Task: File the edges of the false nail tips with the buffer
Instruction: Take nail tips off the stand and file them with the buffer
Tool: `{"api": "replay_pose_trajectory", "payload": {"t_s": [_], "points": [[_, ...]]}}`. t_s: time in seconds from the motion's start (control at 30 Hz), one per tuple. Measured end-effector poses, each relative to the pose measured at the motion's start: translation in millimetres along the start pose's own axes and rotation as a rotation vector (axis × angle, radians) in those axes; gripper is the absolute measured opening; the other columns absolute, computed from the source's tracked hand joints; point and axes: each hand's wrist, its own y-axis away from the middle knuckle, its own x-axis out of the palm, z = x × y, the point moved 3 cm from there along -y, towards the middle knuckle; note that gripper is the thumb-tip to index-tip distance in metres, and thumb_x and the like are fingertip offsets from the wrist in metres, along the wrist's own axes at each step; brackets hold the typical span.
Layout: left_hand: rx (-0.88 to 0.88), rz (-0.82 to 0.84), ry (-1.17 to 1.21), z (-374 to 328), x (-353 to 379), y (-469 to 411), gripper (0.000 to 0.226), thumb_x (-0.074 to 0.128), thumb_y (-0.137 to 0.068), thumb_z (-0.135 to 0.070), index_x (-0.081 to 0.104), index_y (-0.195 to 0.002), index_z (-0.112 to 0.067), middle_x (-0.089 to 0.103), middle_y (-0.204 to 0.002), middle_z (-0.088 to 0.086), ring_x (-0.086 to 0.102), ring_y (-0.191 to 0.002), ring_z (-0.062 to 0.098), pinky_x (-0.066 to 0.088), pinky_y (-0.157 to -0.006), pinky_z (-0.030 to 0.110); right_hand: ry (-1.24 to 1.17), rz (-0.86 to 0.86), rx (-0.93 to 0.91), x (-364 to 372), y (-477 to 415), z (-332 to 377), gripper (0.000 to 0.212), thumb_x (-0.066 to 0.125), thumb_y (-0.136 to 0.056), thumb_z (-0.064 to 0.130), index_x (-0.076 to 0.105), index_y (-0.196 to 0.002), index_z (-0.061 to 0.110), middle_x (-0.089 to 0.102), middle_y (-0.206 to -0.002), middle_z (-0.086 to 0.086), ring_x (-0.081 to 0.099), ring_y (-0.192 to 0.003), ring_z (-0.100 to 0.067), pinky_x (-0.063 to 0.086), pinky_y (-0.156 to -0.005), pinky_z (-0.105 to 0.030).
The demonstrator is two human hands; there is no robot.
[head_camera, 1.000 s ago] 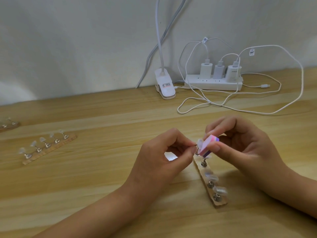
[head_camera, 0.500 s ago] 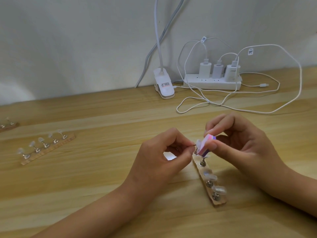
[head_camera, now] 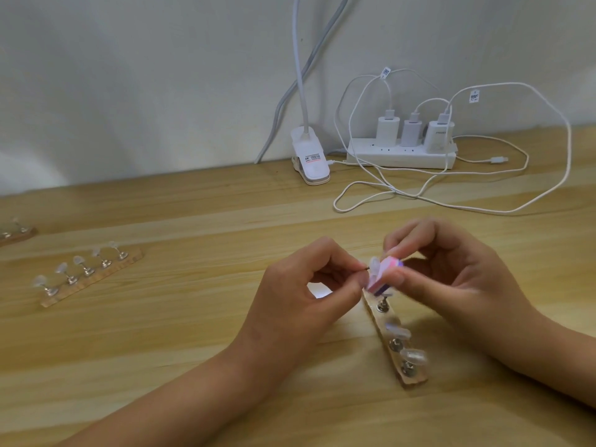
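My left hand [head_camera: 309, 285] pinches the thin metal stem of a clear false nail tip [head_camera: 374, 263], lifted just above the far end of a wooden holder strip [head_camera: 416, 379]. My right hand [head_camera: 451, 275] pinches a small pink, white and purple buffer block [head_camera: 483, 269] [head_camera: 385, 272] between thumb and fingers, its face against the tip's edge. Two more clear tips [head_camera: 398, 332] [head_camera: 414, 355] stand on metal pegs on the same strip, nearer to me.
A second wooden strip [head_camera: 93, 279] with several clear tips lies at the left, and part of a third [head_camera: 16, 233] at the left edge. A white clip lamp base [head_camera: 311, 159], a power strip [head_camera: 403, 153] with chargers and loose white cables [head_camera: 451, 201] sit by the wall.
The buffer block has shifted slightly along the nail tip's edge. Both hands stay in nearly the same place.
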Motion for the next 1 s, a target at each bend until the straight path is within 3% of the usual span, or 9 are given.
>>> {"api": "replay_pose_trajectory", "payload": {"t_s": [0.43,0.57,0.73,0.9,1.0], "points": [[0.005,-0.003,-0.012,0.9,0.2,-0.3,0.015,0.071,-0.081,-0.010,0.065,-0.080,-0.024,0.068,-0.075,-0.010,0.064,-0.069,0.007,0.049,-0.068,0.015,-0.024,-0.012,0.009,1.6,-0.8,2.6,0.047,0.079,-0.076,0.039,0.054,-0.087,0.001,0.064,-0.089,0.001,0.071,-0.076,-0.016,0.058,-0.071,-0.026],[0.007,-0.001,-0.018,1.1,-0.1,0.1,0.016,0.071,-0.081,-0.009,0.065,-0.080,-0.024,0.068,-0.074,-0.010,0.064,-0.068,0.006,0.049,-0.067,0.014,-0.021,-0.009,0.029,2.5,0.0,2.8,0.044,0.081,-0.076,0.039,0.056,-0.085,0.003,0.065,-0.090,0.000,0.071,-0.076,-0.018,0.059,-0.071,-0.027],[0.009,0.027,-0.011,2.1,1.3,0.7,0.014,0.071,-0.082,-0.008,0.066,-0.081,-0.021,0.069,-0.076,-0.009,0.064,-0.069,0.006,0.050,-0.068,0.016,-0.159,-0.215,-0.024,-10.3,-6.9,11.1,0.025,0.080,-0.073,0.047,0.068,-0.085,0.029,0.071,-0.087,0.004,0.071,-0.082,-0.015,0.056,-0.076,-0.022],[-0.056,0.117,0.114,3.0,2.6,1.6,0.013,0.071,-0.084,-0.012,0.066,-0.087,-0.024,0.072,-0.080,-0.006,0.068,-0.075,0.010,0.051,-0.071,0.018,-0.246,-0.308,0.142,-18.9,-11.3,-3.9,0.024,0.069,-0.079,0.036,0.066,-0.095,0.020,0.068,-0.081,0.003,0.070,-0.078,-0.013,0.055,-0.070,-0.019],[-0.146,0.137,0.257,4.3,1.4,-0.3,0.005,0.069,-0.083,-0.022,0.066,-0.086,-0.025,0.071,-0.077,-0.006,0.067,-0.075,0.009,0.050,-0.072,0.019,-0.185,-0.232,0.161,-15.5,-10.7,-2.6,0.035,0.073,-0.077,0.051,0.074,-0.101,0.026,0.066,-0.077,0.005,0.065,-0.073,-0.009,0.054,-0.070,-0.019]]}}
